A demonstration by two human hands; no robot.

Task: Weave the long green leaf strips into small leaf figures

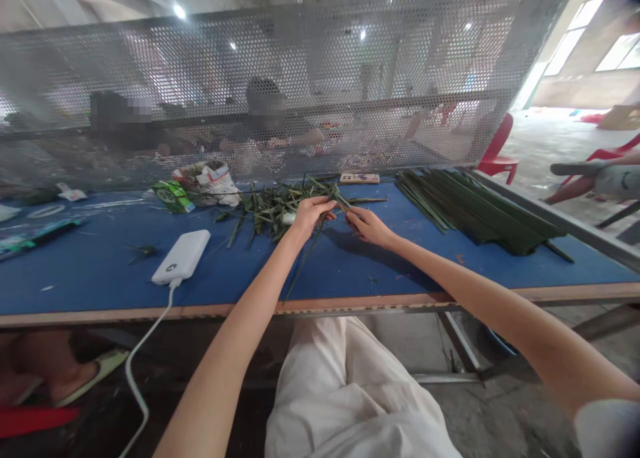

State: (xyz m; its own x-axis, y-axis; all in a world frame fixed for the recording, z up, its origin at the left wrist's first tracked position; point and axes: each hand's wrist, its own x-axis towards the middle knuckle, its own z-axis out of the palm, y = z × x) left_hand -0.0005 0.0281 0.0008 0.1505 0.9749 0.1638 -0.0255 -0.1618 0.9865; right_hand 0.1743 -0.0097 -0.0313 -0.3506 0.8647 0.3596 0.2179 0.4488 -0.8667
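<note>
My left hand (311, 213) and my right hand (367, 226) meet over the blue table (100, 265), both pinched on a thin green leaf strip (342, 205) stretched between them. The strip's long end trails down toward the table's front edge. Just behind my left hand lies a loose heap of cut green leaf pieces (270, 208). To the right a neat stack of long green leaves (475, 211) lies on the table.
A white power bank (182, 257) with a cable sits at front left. A green packet (173, 195), crumpled wrappers (213, 178) and a small flat box (359, 178) lie at the back. A perforated metal screen (300, 78) stands behind; people sit beyond it. Red chairs (497, 155) stand right.
</note>
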